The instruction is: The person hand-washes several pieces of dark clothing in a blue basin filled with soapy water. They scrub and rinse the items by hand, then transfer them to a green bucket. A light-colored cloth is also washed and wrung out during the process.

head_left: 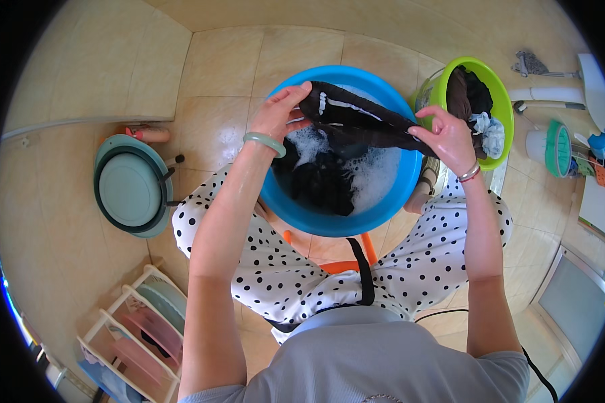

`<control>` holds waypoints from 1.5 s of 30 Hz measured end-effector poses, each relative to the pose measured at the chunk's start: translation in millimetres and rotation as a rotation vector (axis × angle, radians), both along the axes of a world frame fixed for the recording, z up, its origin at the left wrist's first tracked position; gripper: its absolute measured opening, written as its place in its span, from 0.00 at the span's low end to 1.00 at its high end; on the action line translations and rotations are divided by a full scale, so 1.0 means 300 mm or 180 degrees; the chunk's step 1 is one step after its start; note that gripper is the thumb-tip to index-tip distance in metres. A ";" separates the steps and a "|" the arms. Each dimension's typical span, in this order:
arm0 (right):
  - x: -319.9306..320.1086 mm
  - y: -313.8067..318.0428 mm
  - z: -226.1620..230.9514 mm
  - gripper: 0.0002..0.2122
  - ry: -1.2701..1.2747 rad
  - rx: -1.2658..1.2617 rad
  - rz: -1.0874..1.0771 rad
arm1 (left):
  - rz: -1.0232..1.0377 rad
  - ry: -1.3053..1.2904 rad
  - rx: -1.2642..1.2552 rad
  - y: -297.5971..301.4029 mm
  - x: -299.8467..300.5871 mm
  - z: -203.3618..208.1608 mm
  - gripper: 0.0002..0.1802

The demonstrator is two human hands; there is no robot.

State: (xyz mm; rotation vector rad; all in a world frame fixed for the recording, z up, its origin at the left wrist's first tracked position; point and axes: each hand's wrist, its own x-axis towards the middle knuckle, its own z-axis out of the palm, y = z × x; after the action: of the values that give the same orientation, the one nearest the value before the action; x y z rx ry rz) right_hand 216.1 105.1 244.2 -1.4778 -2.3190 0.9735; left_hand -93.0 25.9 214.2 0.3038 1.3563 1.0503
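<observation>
Between my two hands a dark garment is stretched out above a large blue basin. White streaks, perhaps lather, run along its upper side. My left hand, with a pale green bangle at the wrist, grips the garment's left end. The right end is pinched by my right hand, thumb and forefinger closed on the cloth. Below, dark wet clothes lie in sudsy water, with white foam around them. What exact kind of garment I hold cannot be told.
A lime-green bucket at the right holds dark and light-blue cloth. Folded teal basins lean at the left wall. A shoe rack stands at lower left. Part of an orange stool shows between my knees. Cleaning brushes hang at far right.
</observation>
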 end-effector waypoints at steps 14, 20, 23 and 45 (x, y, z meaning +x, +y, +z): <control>0.001 0.025 -0.097 0.13 0.2871 -0.3183 -0.1322 | -0.0126 -0.1327 0.0559 -0.002 0.043 -0.040 0.24; -0.092 -0.032 -0.062 0.17 0.4200 -0.3953 -0.1147 | -0.1232 0.1190 0.0779 -0.031 0.125 -0.198 0.40; -0.121 -0.059 -0.009 0.23 0.4565 -0.4024 -0.0806 | -0.1456 0.2516 0.0664 -0.077 0.128 -0.364 0.45; -0.070 -0.131 -0.284 0.19 0.2344 -0.2992 -0.1293 | 0.0231 -0.3263 0.0136 -0.080 0.174 -0.134 0.24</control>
State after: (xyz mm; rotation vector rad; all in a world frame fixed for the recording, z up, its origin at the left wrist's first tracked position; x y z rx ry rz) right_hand 195.0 65.7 159.0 -1.3712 -0.9988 2.1394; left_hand -40.8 2.0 174.1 -0.2488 0.4196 1.0626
